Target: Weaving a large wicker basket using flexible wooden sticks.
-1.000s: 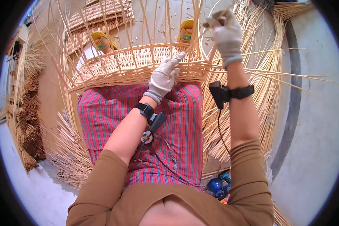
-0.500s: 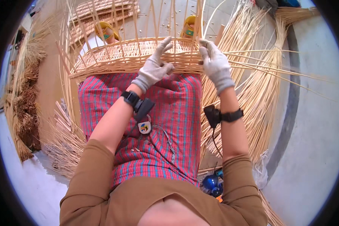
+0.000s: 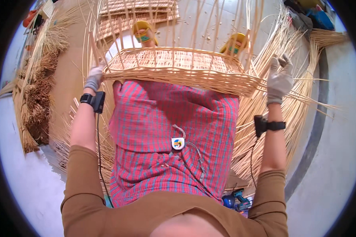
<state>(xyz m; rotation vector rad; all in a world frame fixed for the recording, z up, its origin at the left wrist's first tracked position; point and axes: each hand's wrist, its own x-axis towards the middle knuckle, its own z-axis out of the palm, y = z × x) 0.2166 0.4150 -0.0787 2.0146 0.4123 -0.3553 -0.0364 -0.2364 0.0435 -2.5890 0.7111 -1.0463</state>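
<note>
A half-woven wicker basket (image 3: 178,75) lies across the far edge of my lap, with upright stakes rising from its rim. My left hand (image 3: 94,78), in a pale glove with a grey cuff, is closed on the basket's left corner; its fingertips are partly hidden. Beyond the right corner is my right hand (image 3: 280,82), gloved too, with fingers raised and apart. Loose weaving canes (image 3: 304,96) stick out to the right from that corner, passing by the right hand. A red plaid cloth (image 3: 166,118) covers my legs, and a small white case (image 3: 178,143) with a cord rests on it.
Long pale canes (image 3: 261,146) are spread over the floor at right. Bundled brown canes (image 3: 31,102) stand at left. Woven panels (image 3: 138,15) lie ahead, near my yellow slippers (image 3: 144,33). A blue power tool (image 3: 241,201) sits by my right side.
My left hand has moved from the basket's middle front to its left corner. The right hand has shifted right and its fingers have spread. The basket appears farther right and tilted in view.
</note>
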